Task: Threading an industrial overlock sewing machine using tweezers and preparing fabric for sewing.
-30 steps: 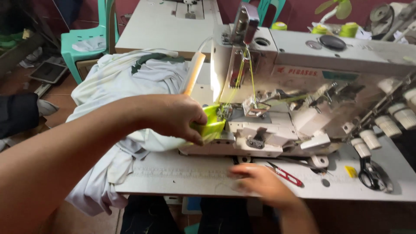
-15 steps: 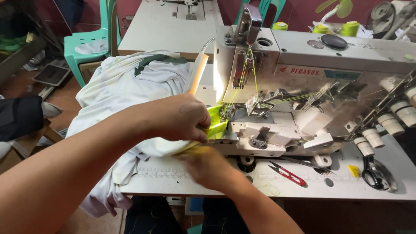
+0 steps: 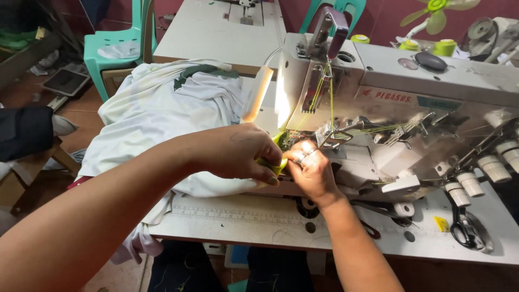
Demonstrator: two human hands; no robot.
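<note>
The hands work in a tight pocket: the sewing machine (image 3: pixel 400 108) rises just behind and to the right of them, its lamp (image 3: pixel 258 93) slants down close above the left hand, and a heap of white cloth (image 3: pixel 173 119) fills the table (image 3: pixel 281 224) to the left. The only open strip is the bare table front near the person, which runs under both wrists to the near edge. Further right on that strip lie scissors (image 3: pixel 464 230), well apart from the hands.

The left hand (image 3: pixel 238 154) comes in from the lower left, forearm long across the view, knuckles up, fingers curled down and closed on a strip of lime fabric (image 3: pixel 273 165) — thumb and forefinger pinch it at the machine bed. The right hand (image 3: pixel 309 172) rises from below, wrist bent, back of the hand toward the camera, fingers bunched and closed at the needle area; it touches the left hand's fingertips and seems to pinch the same fabric, though its own fingers hide the contact.

The fabric is bright yellow-green, mostly covered — only a short edge shows between the two hands and a sliver by the presser foot, right under the lamp's glare. Green thread (image 3: pixel 331 97) runs down the machine's face above it.
</note>
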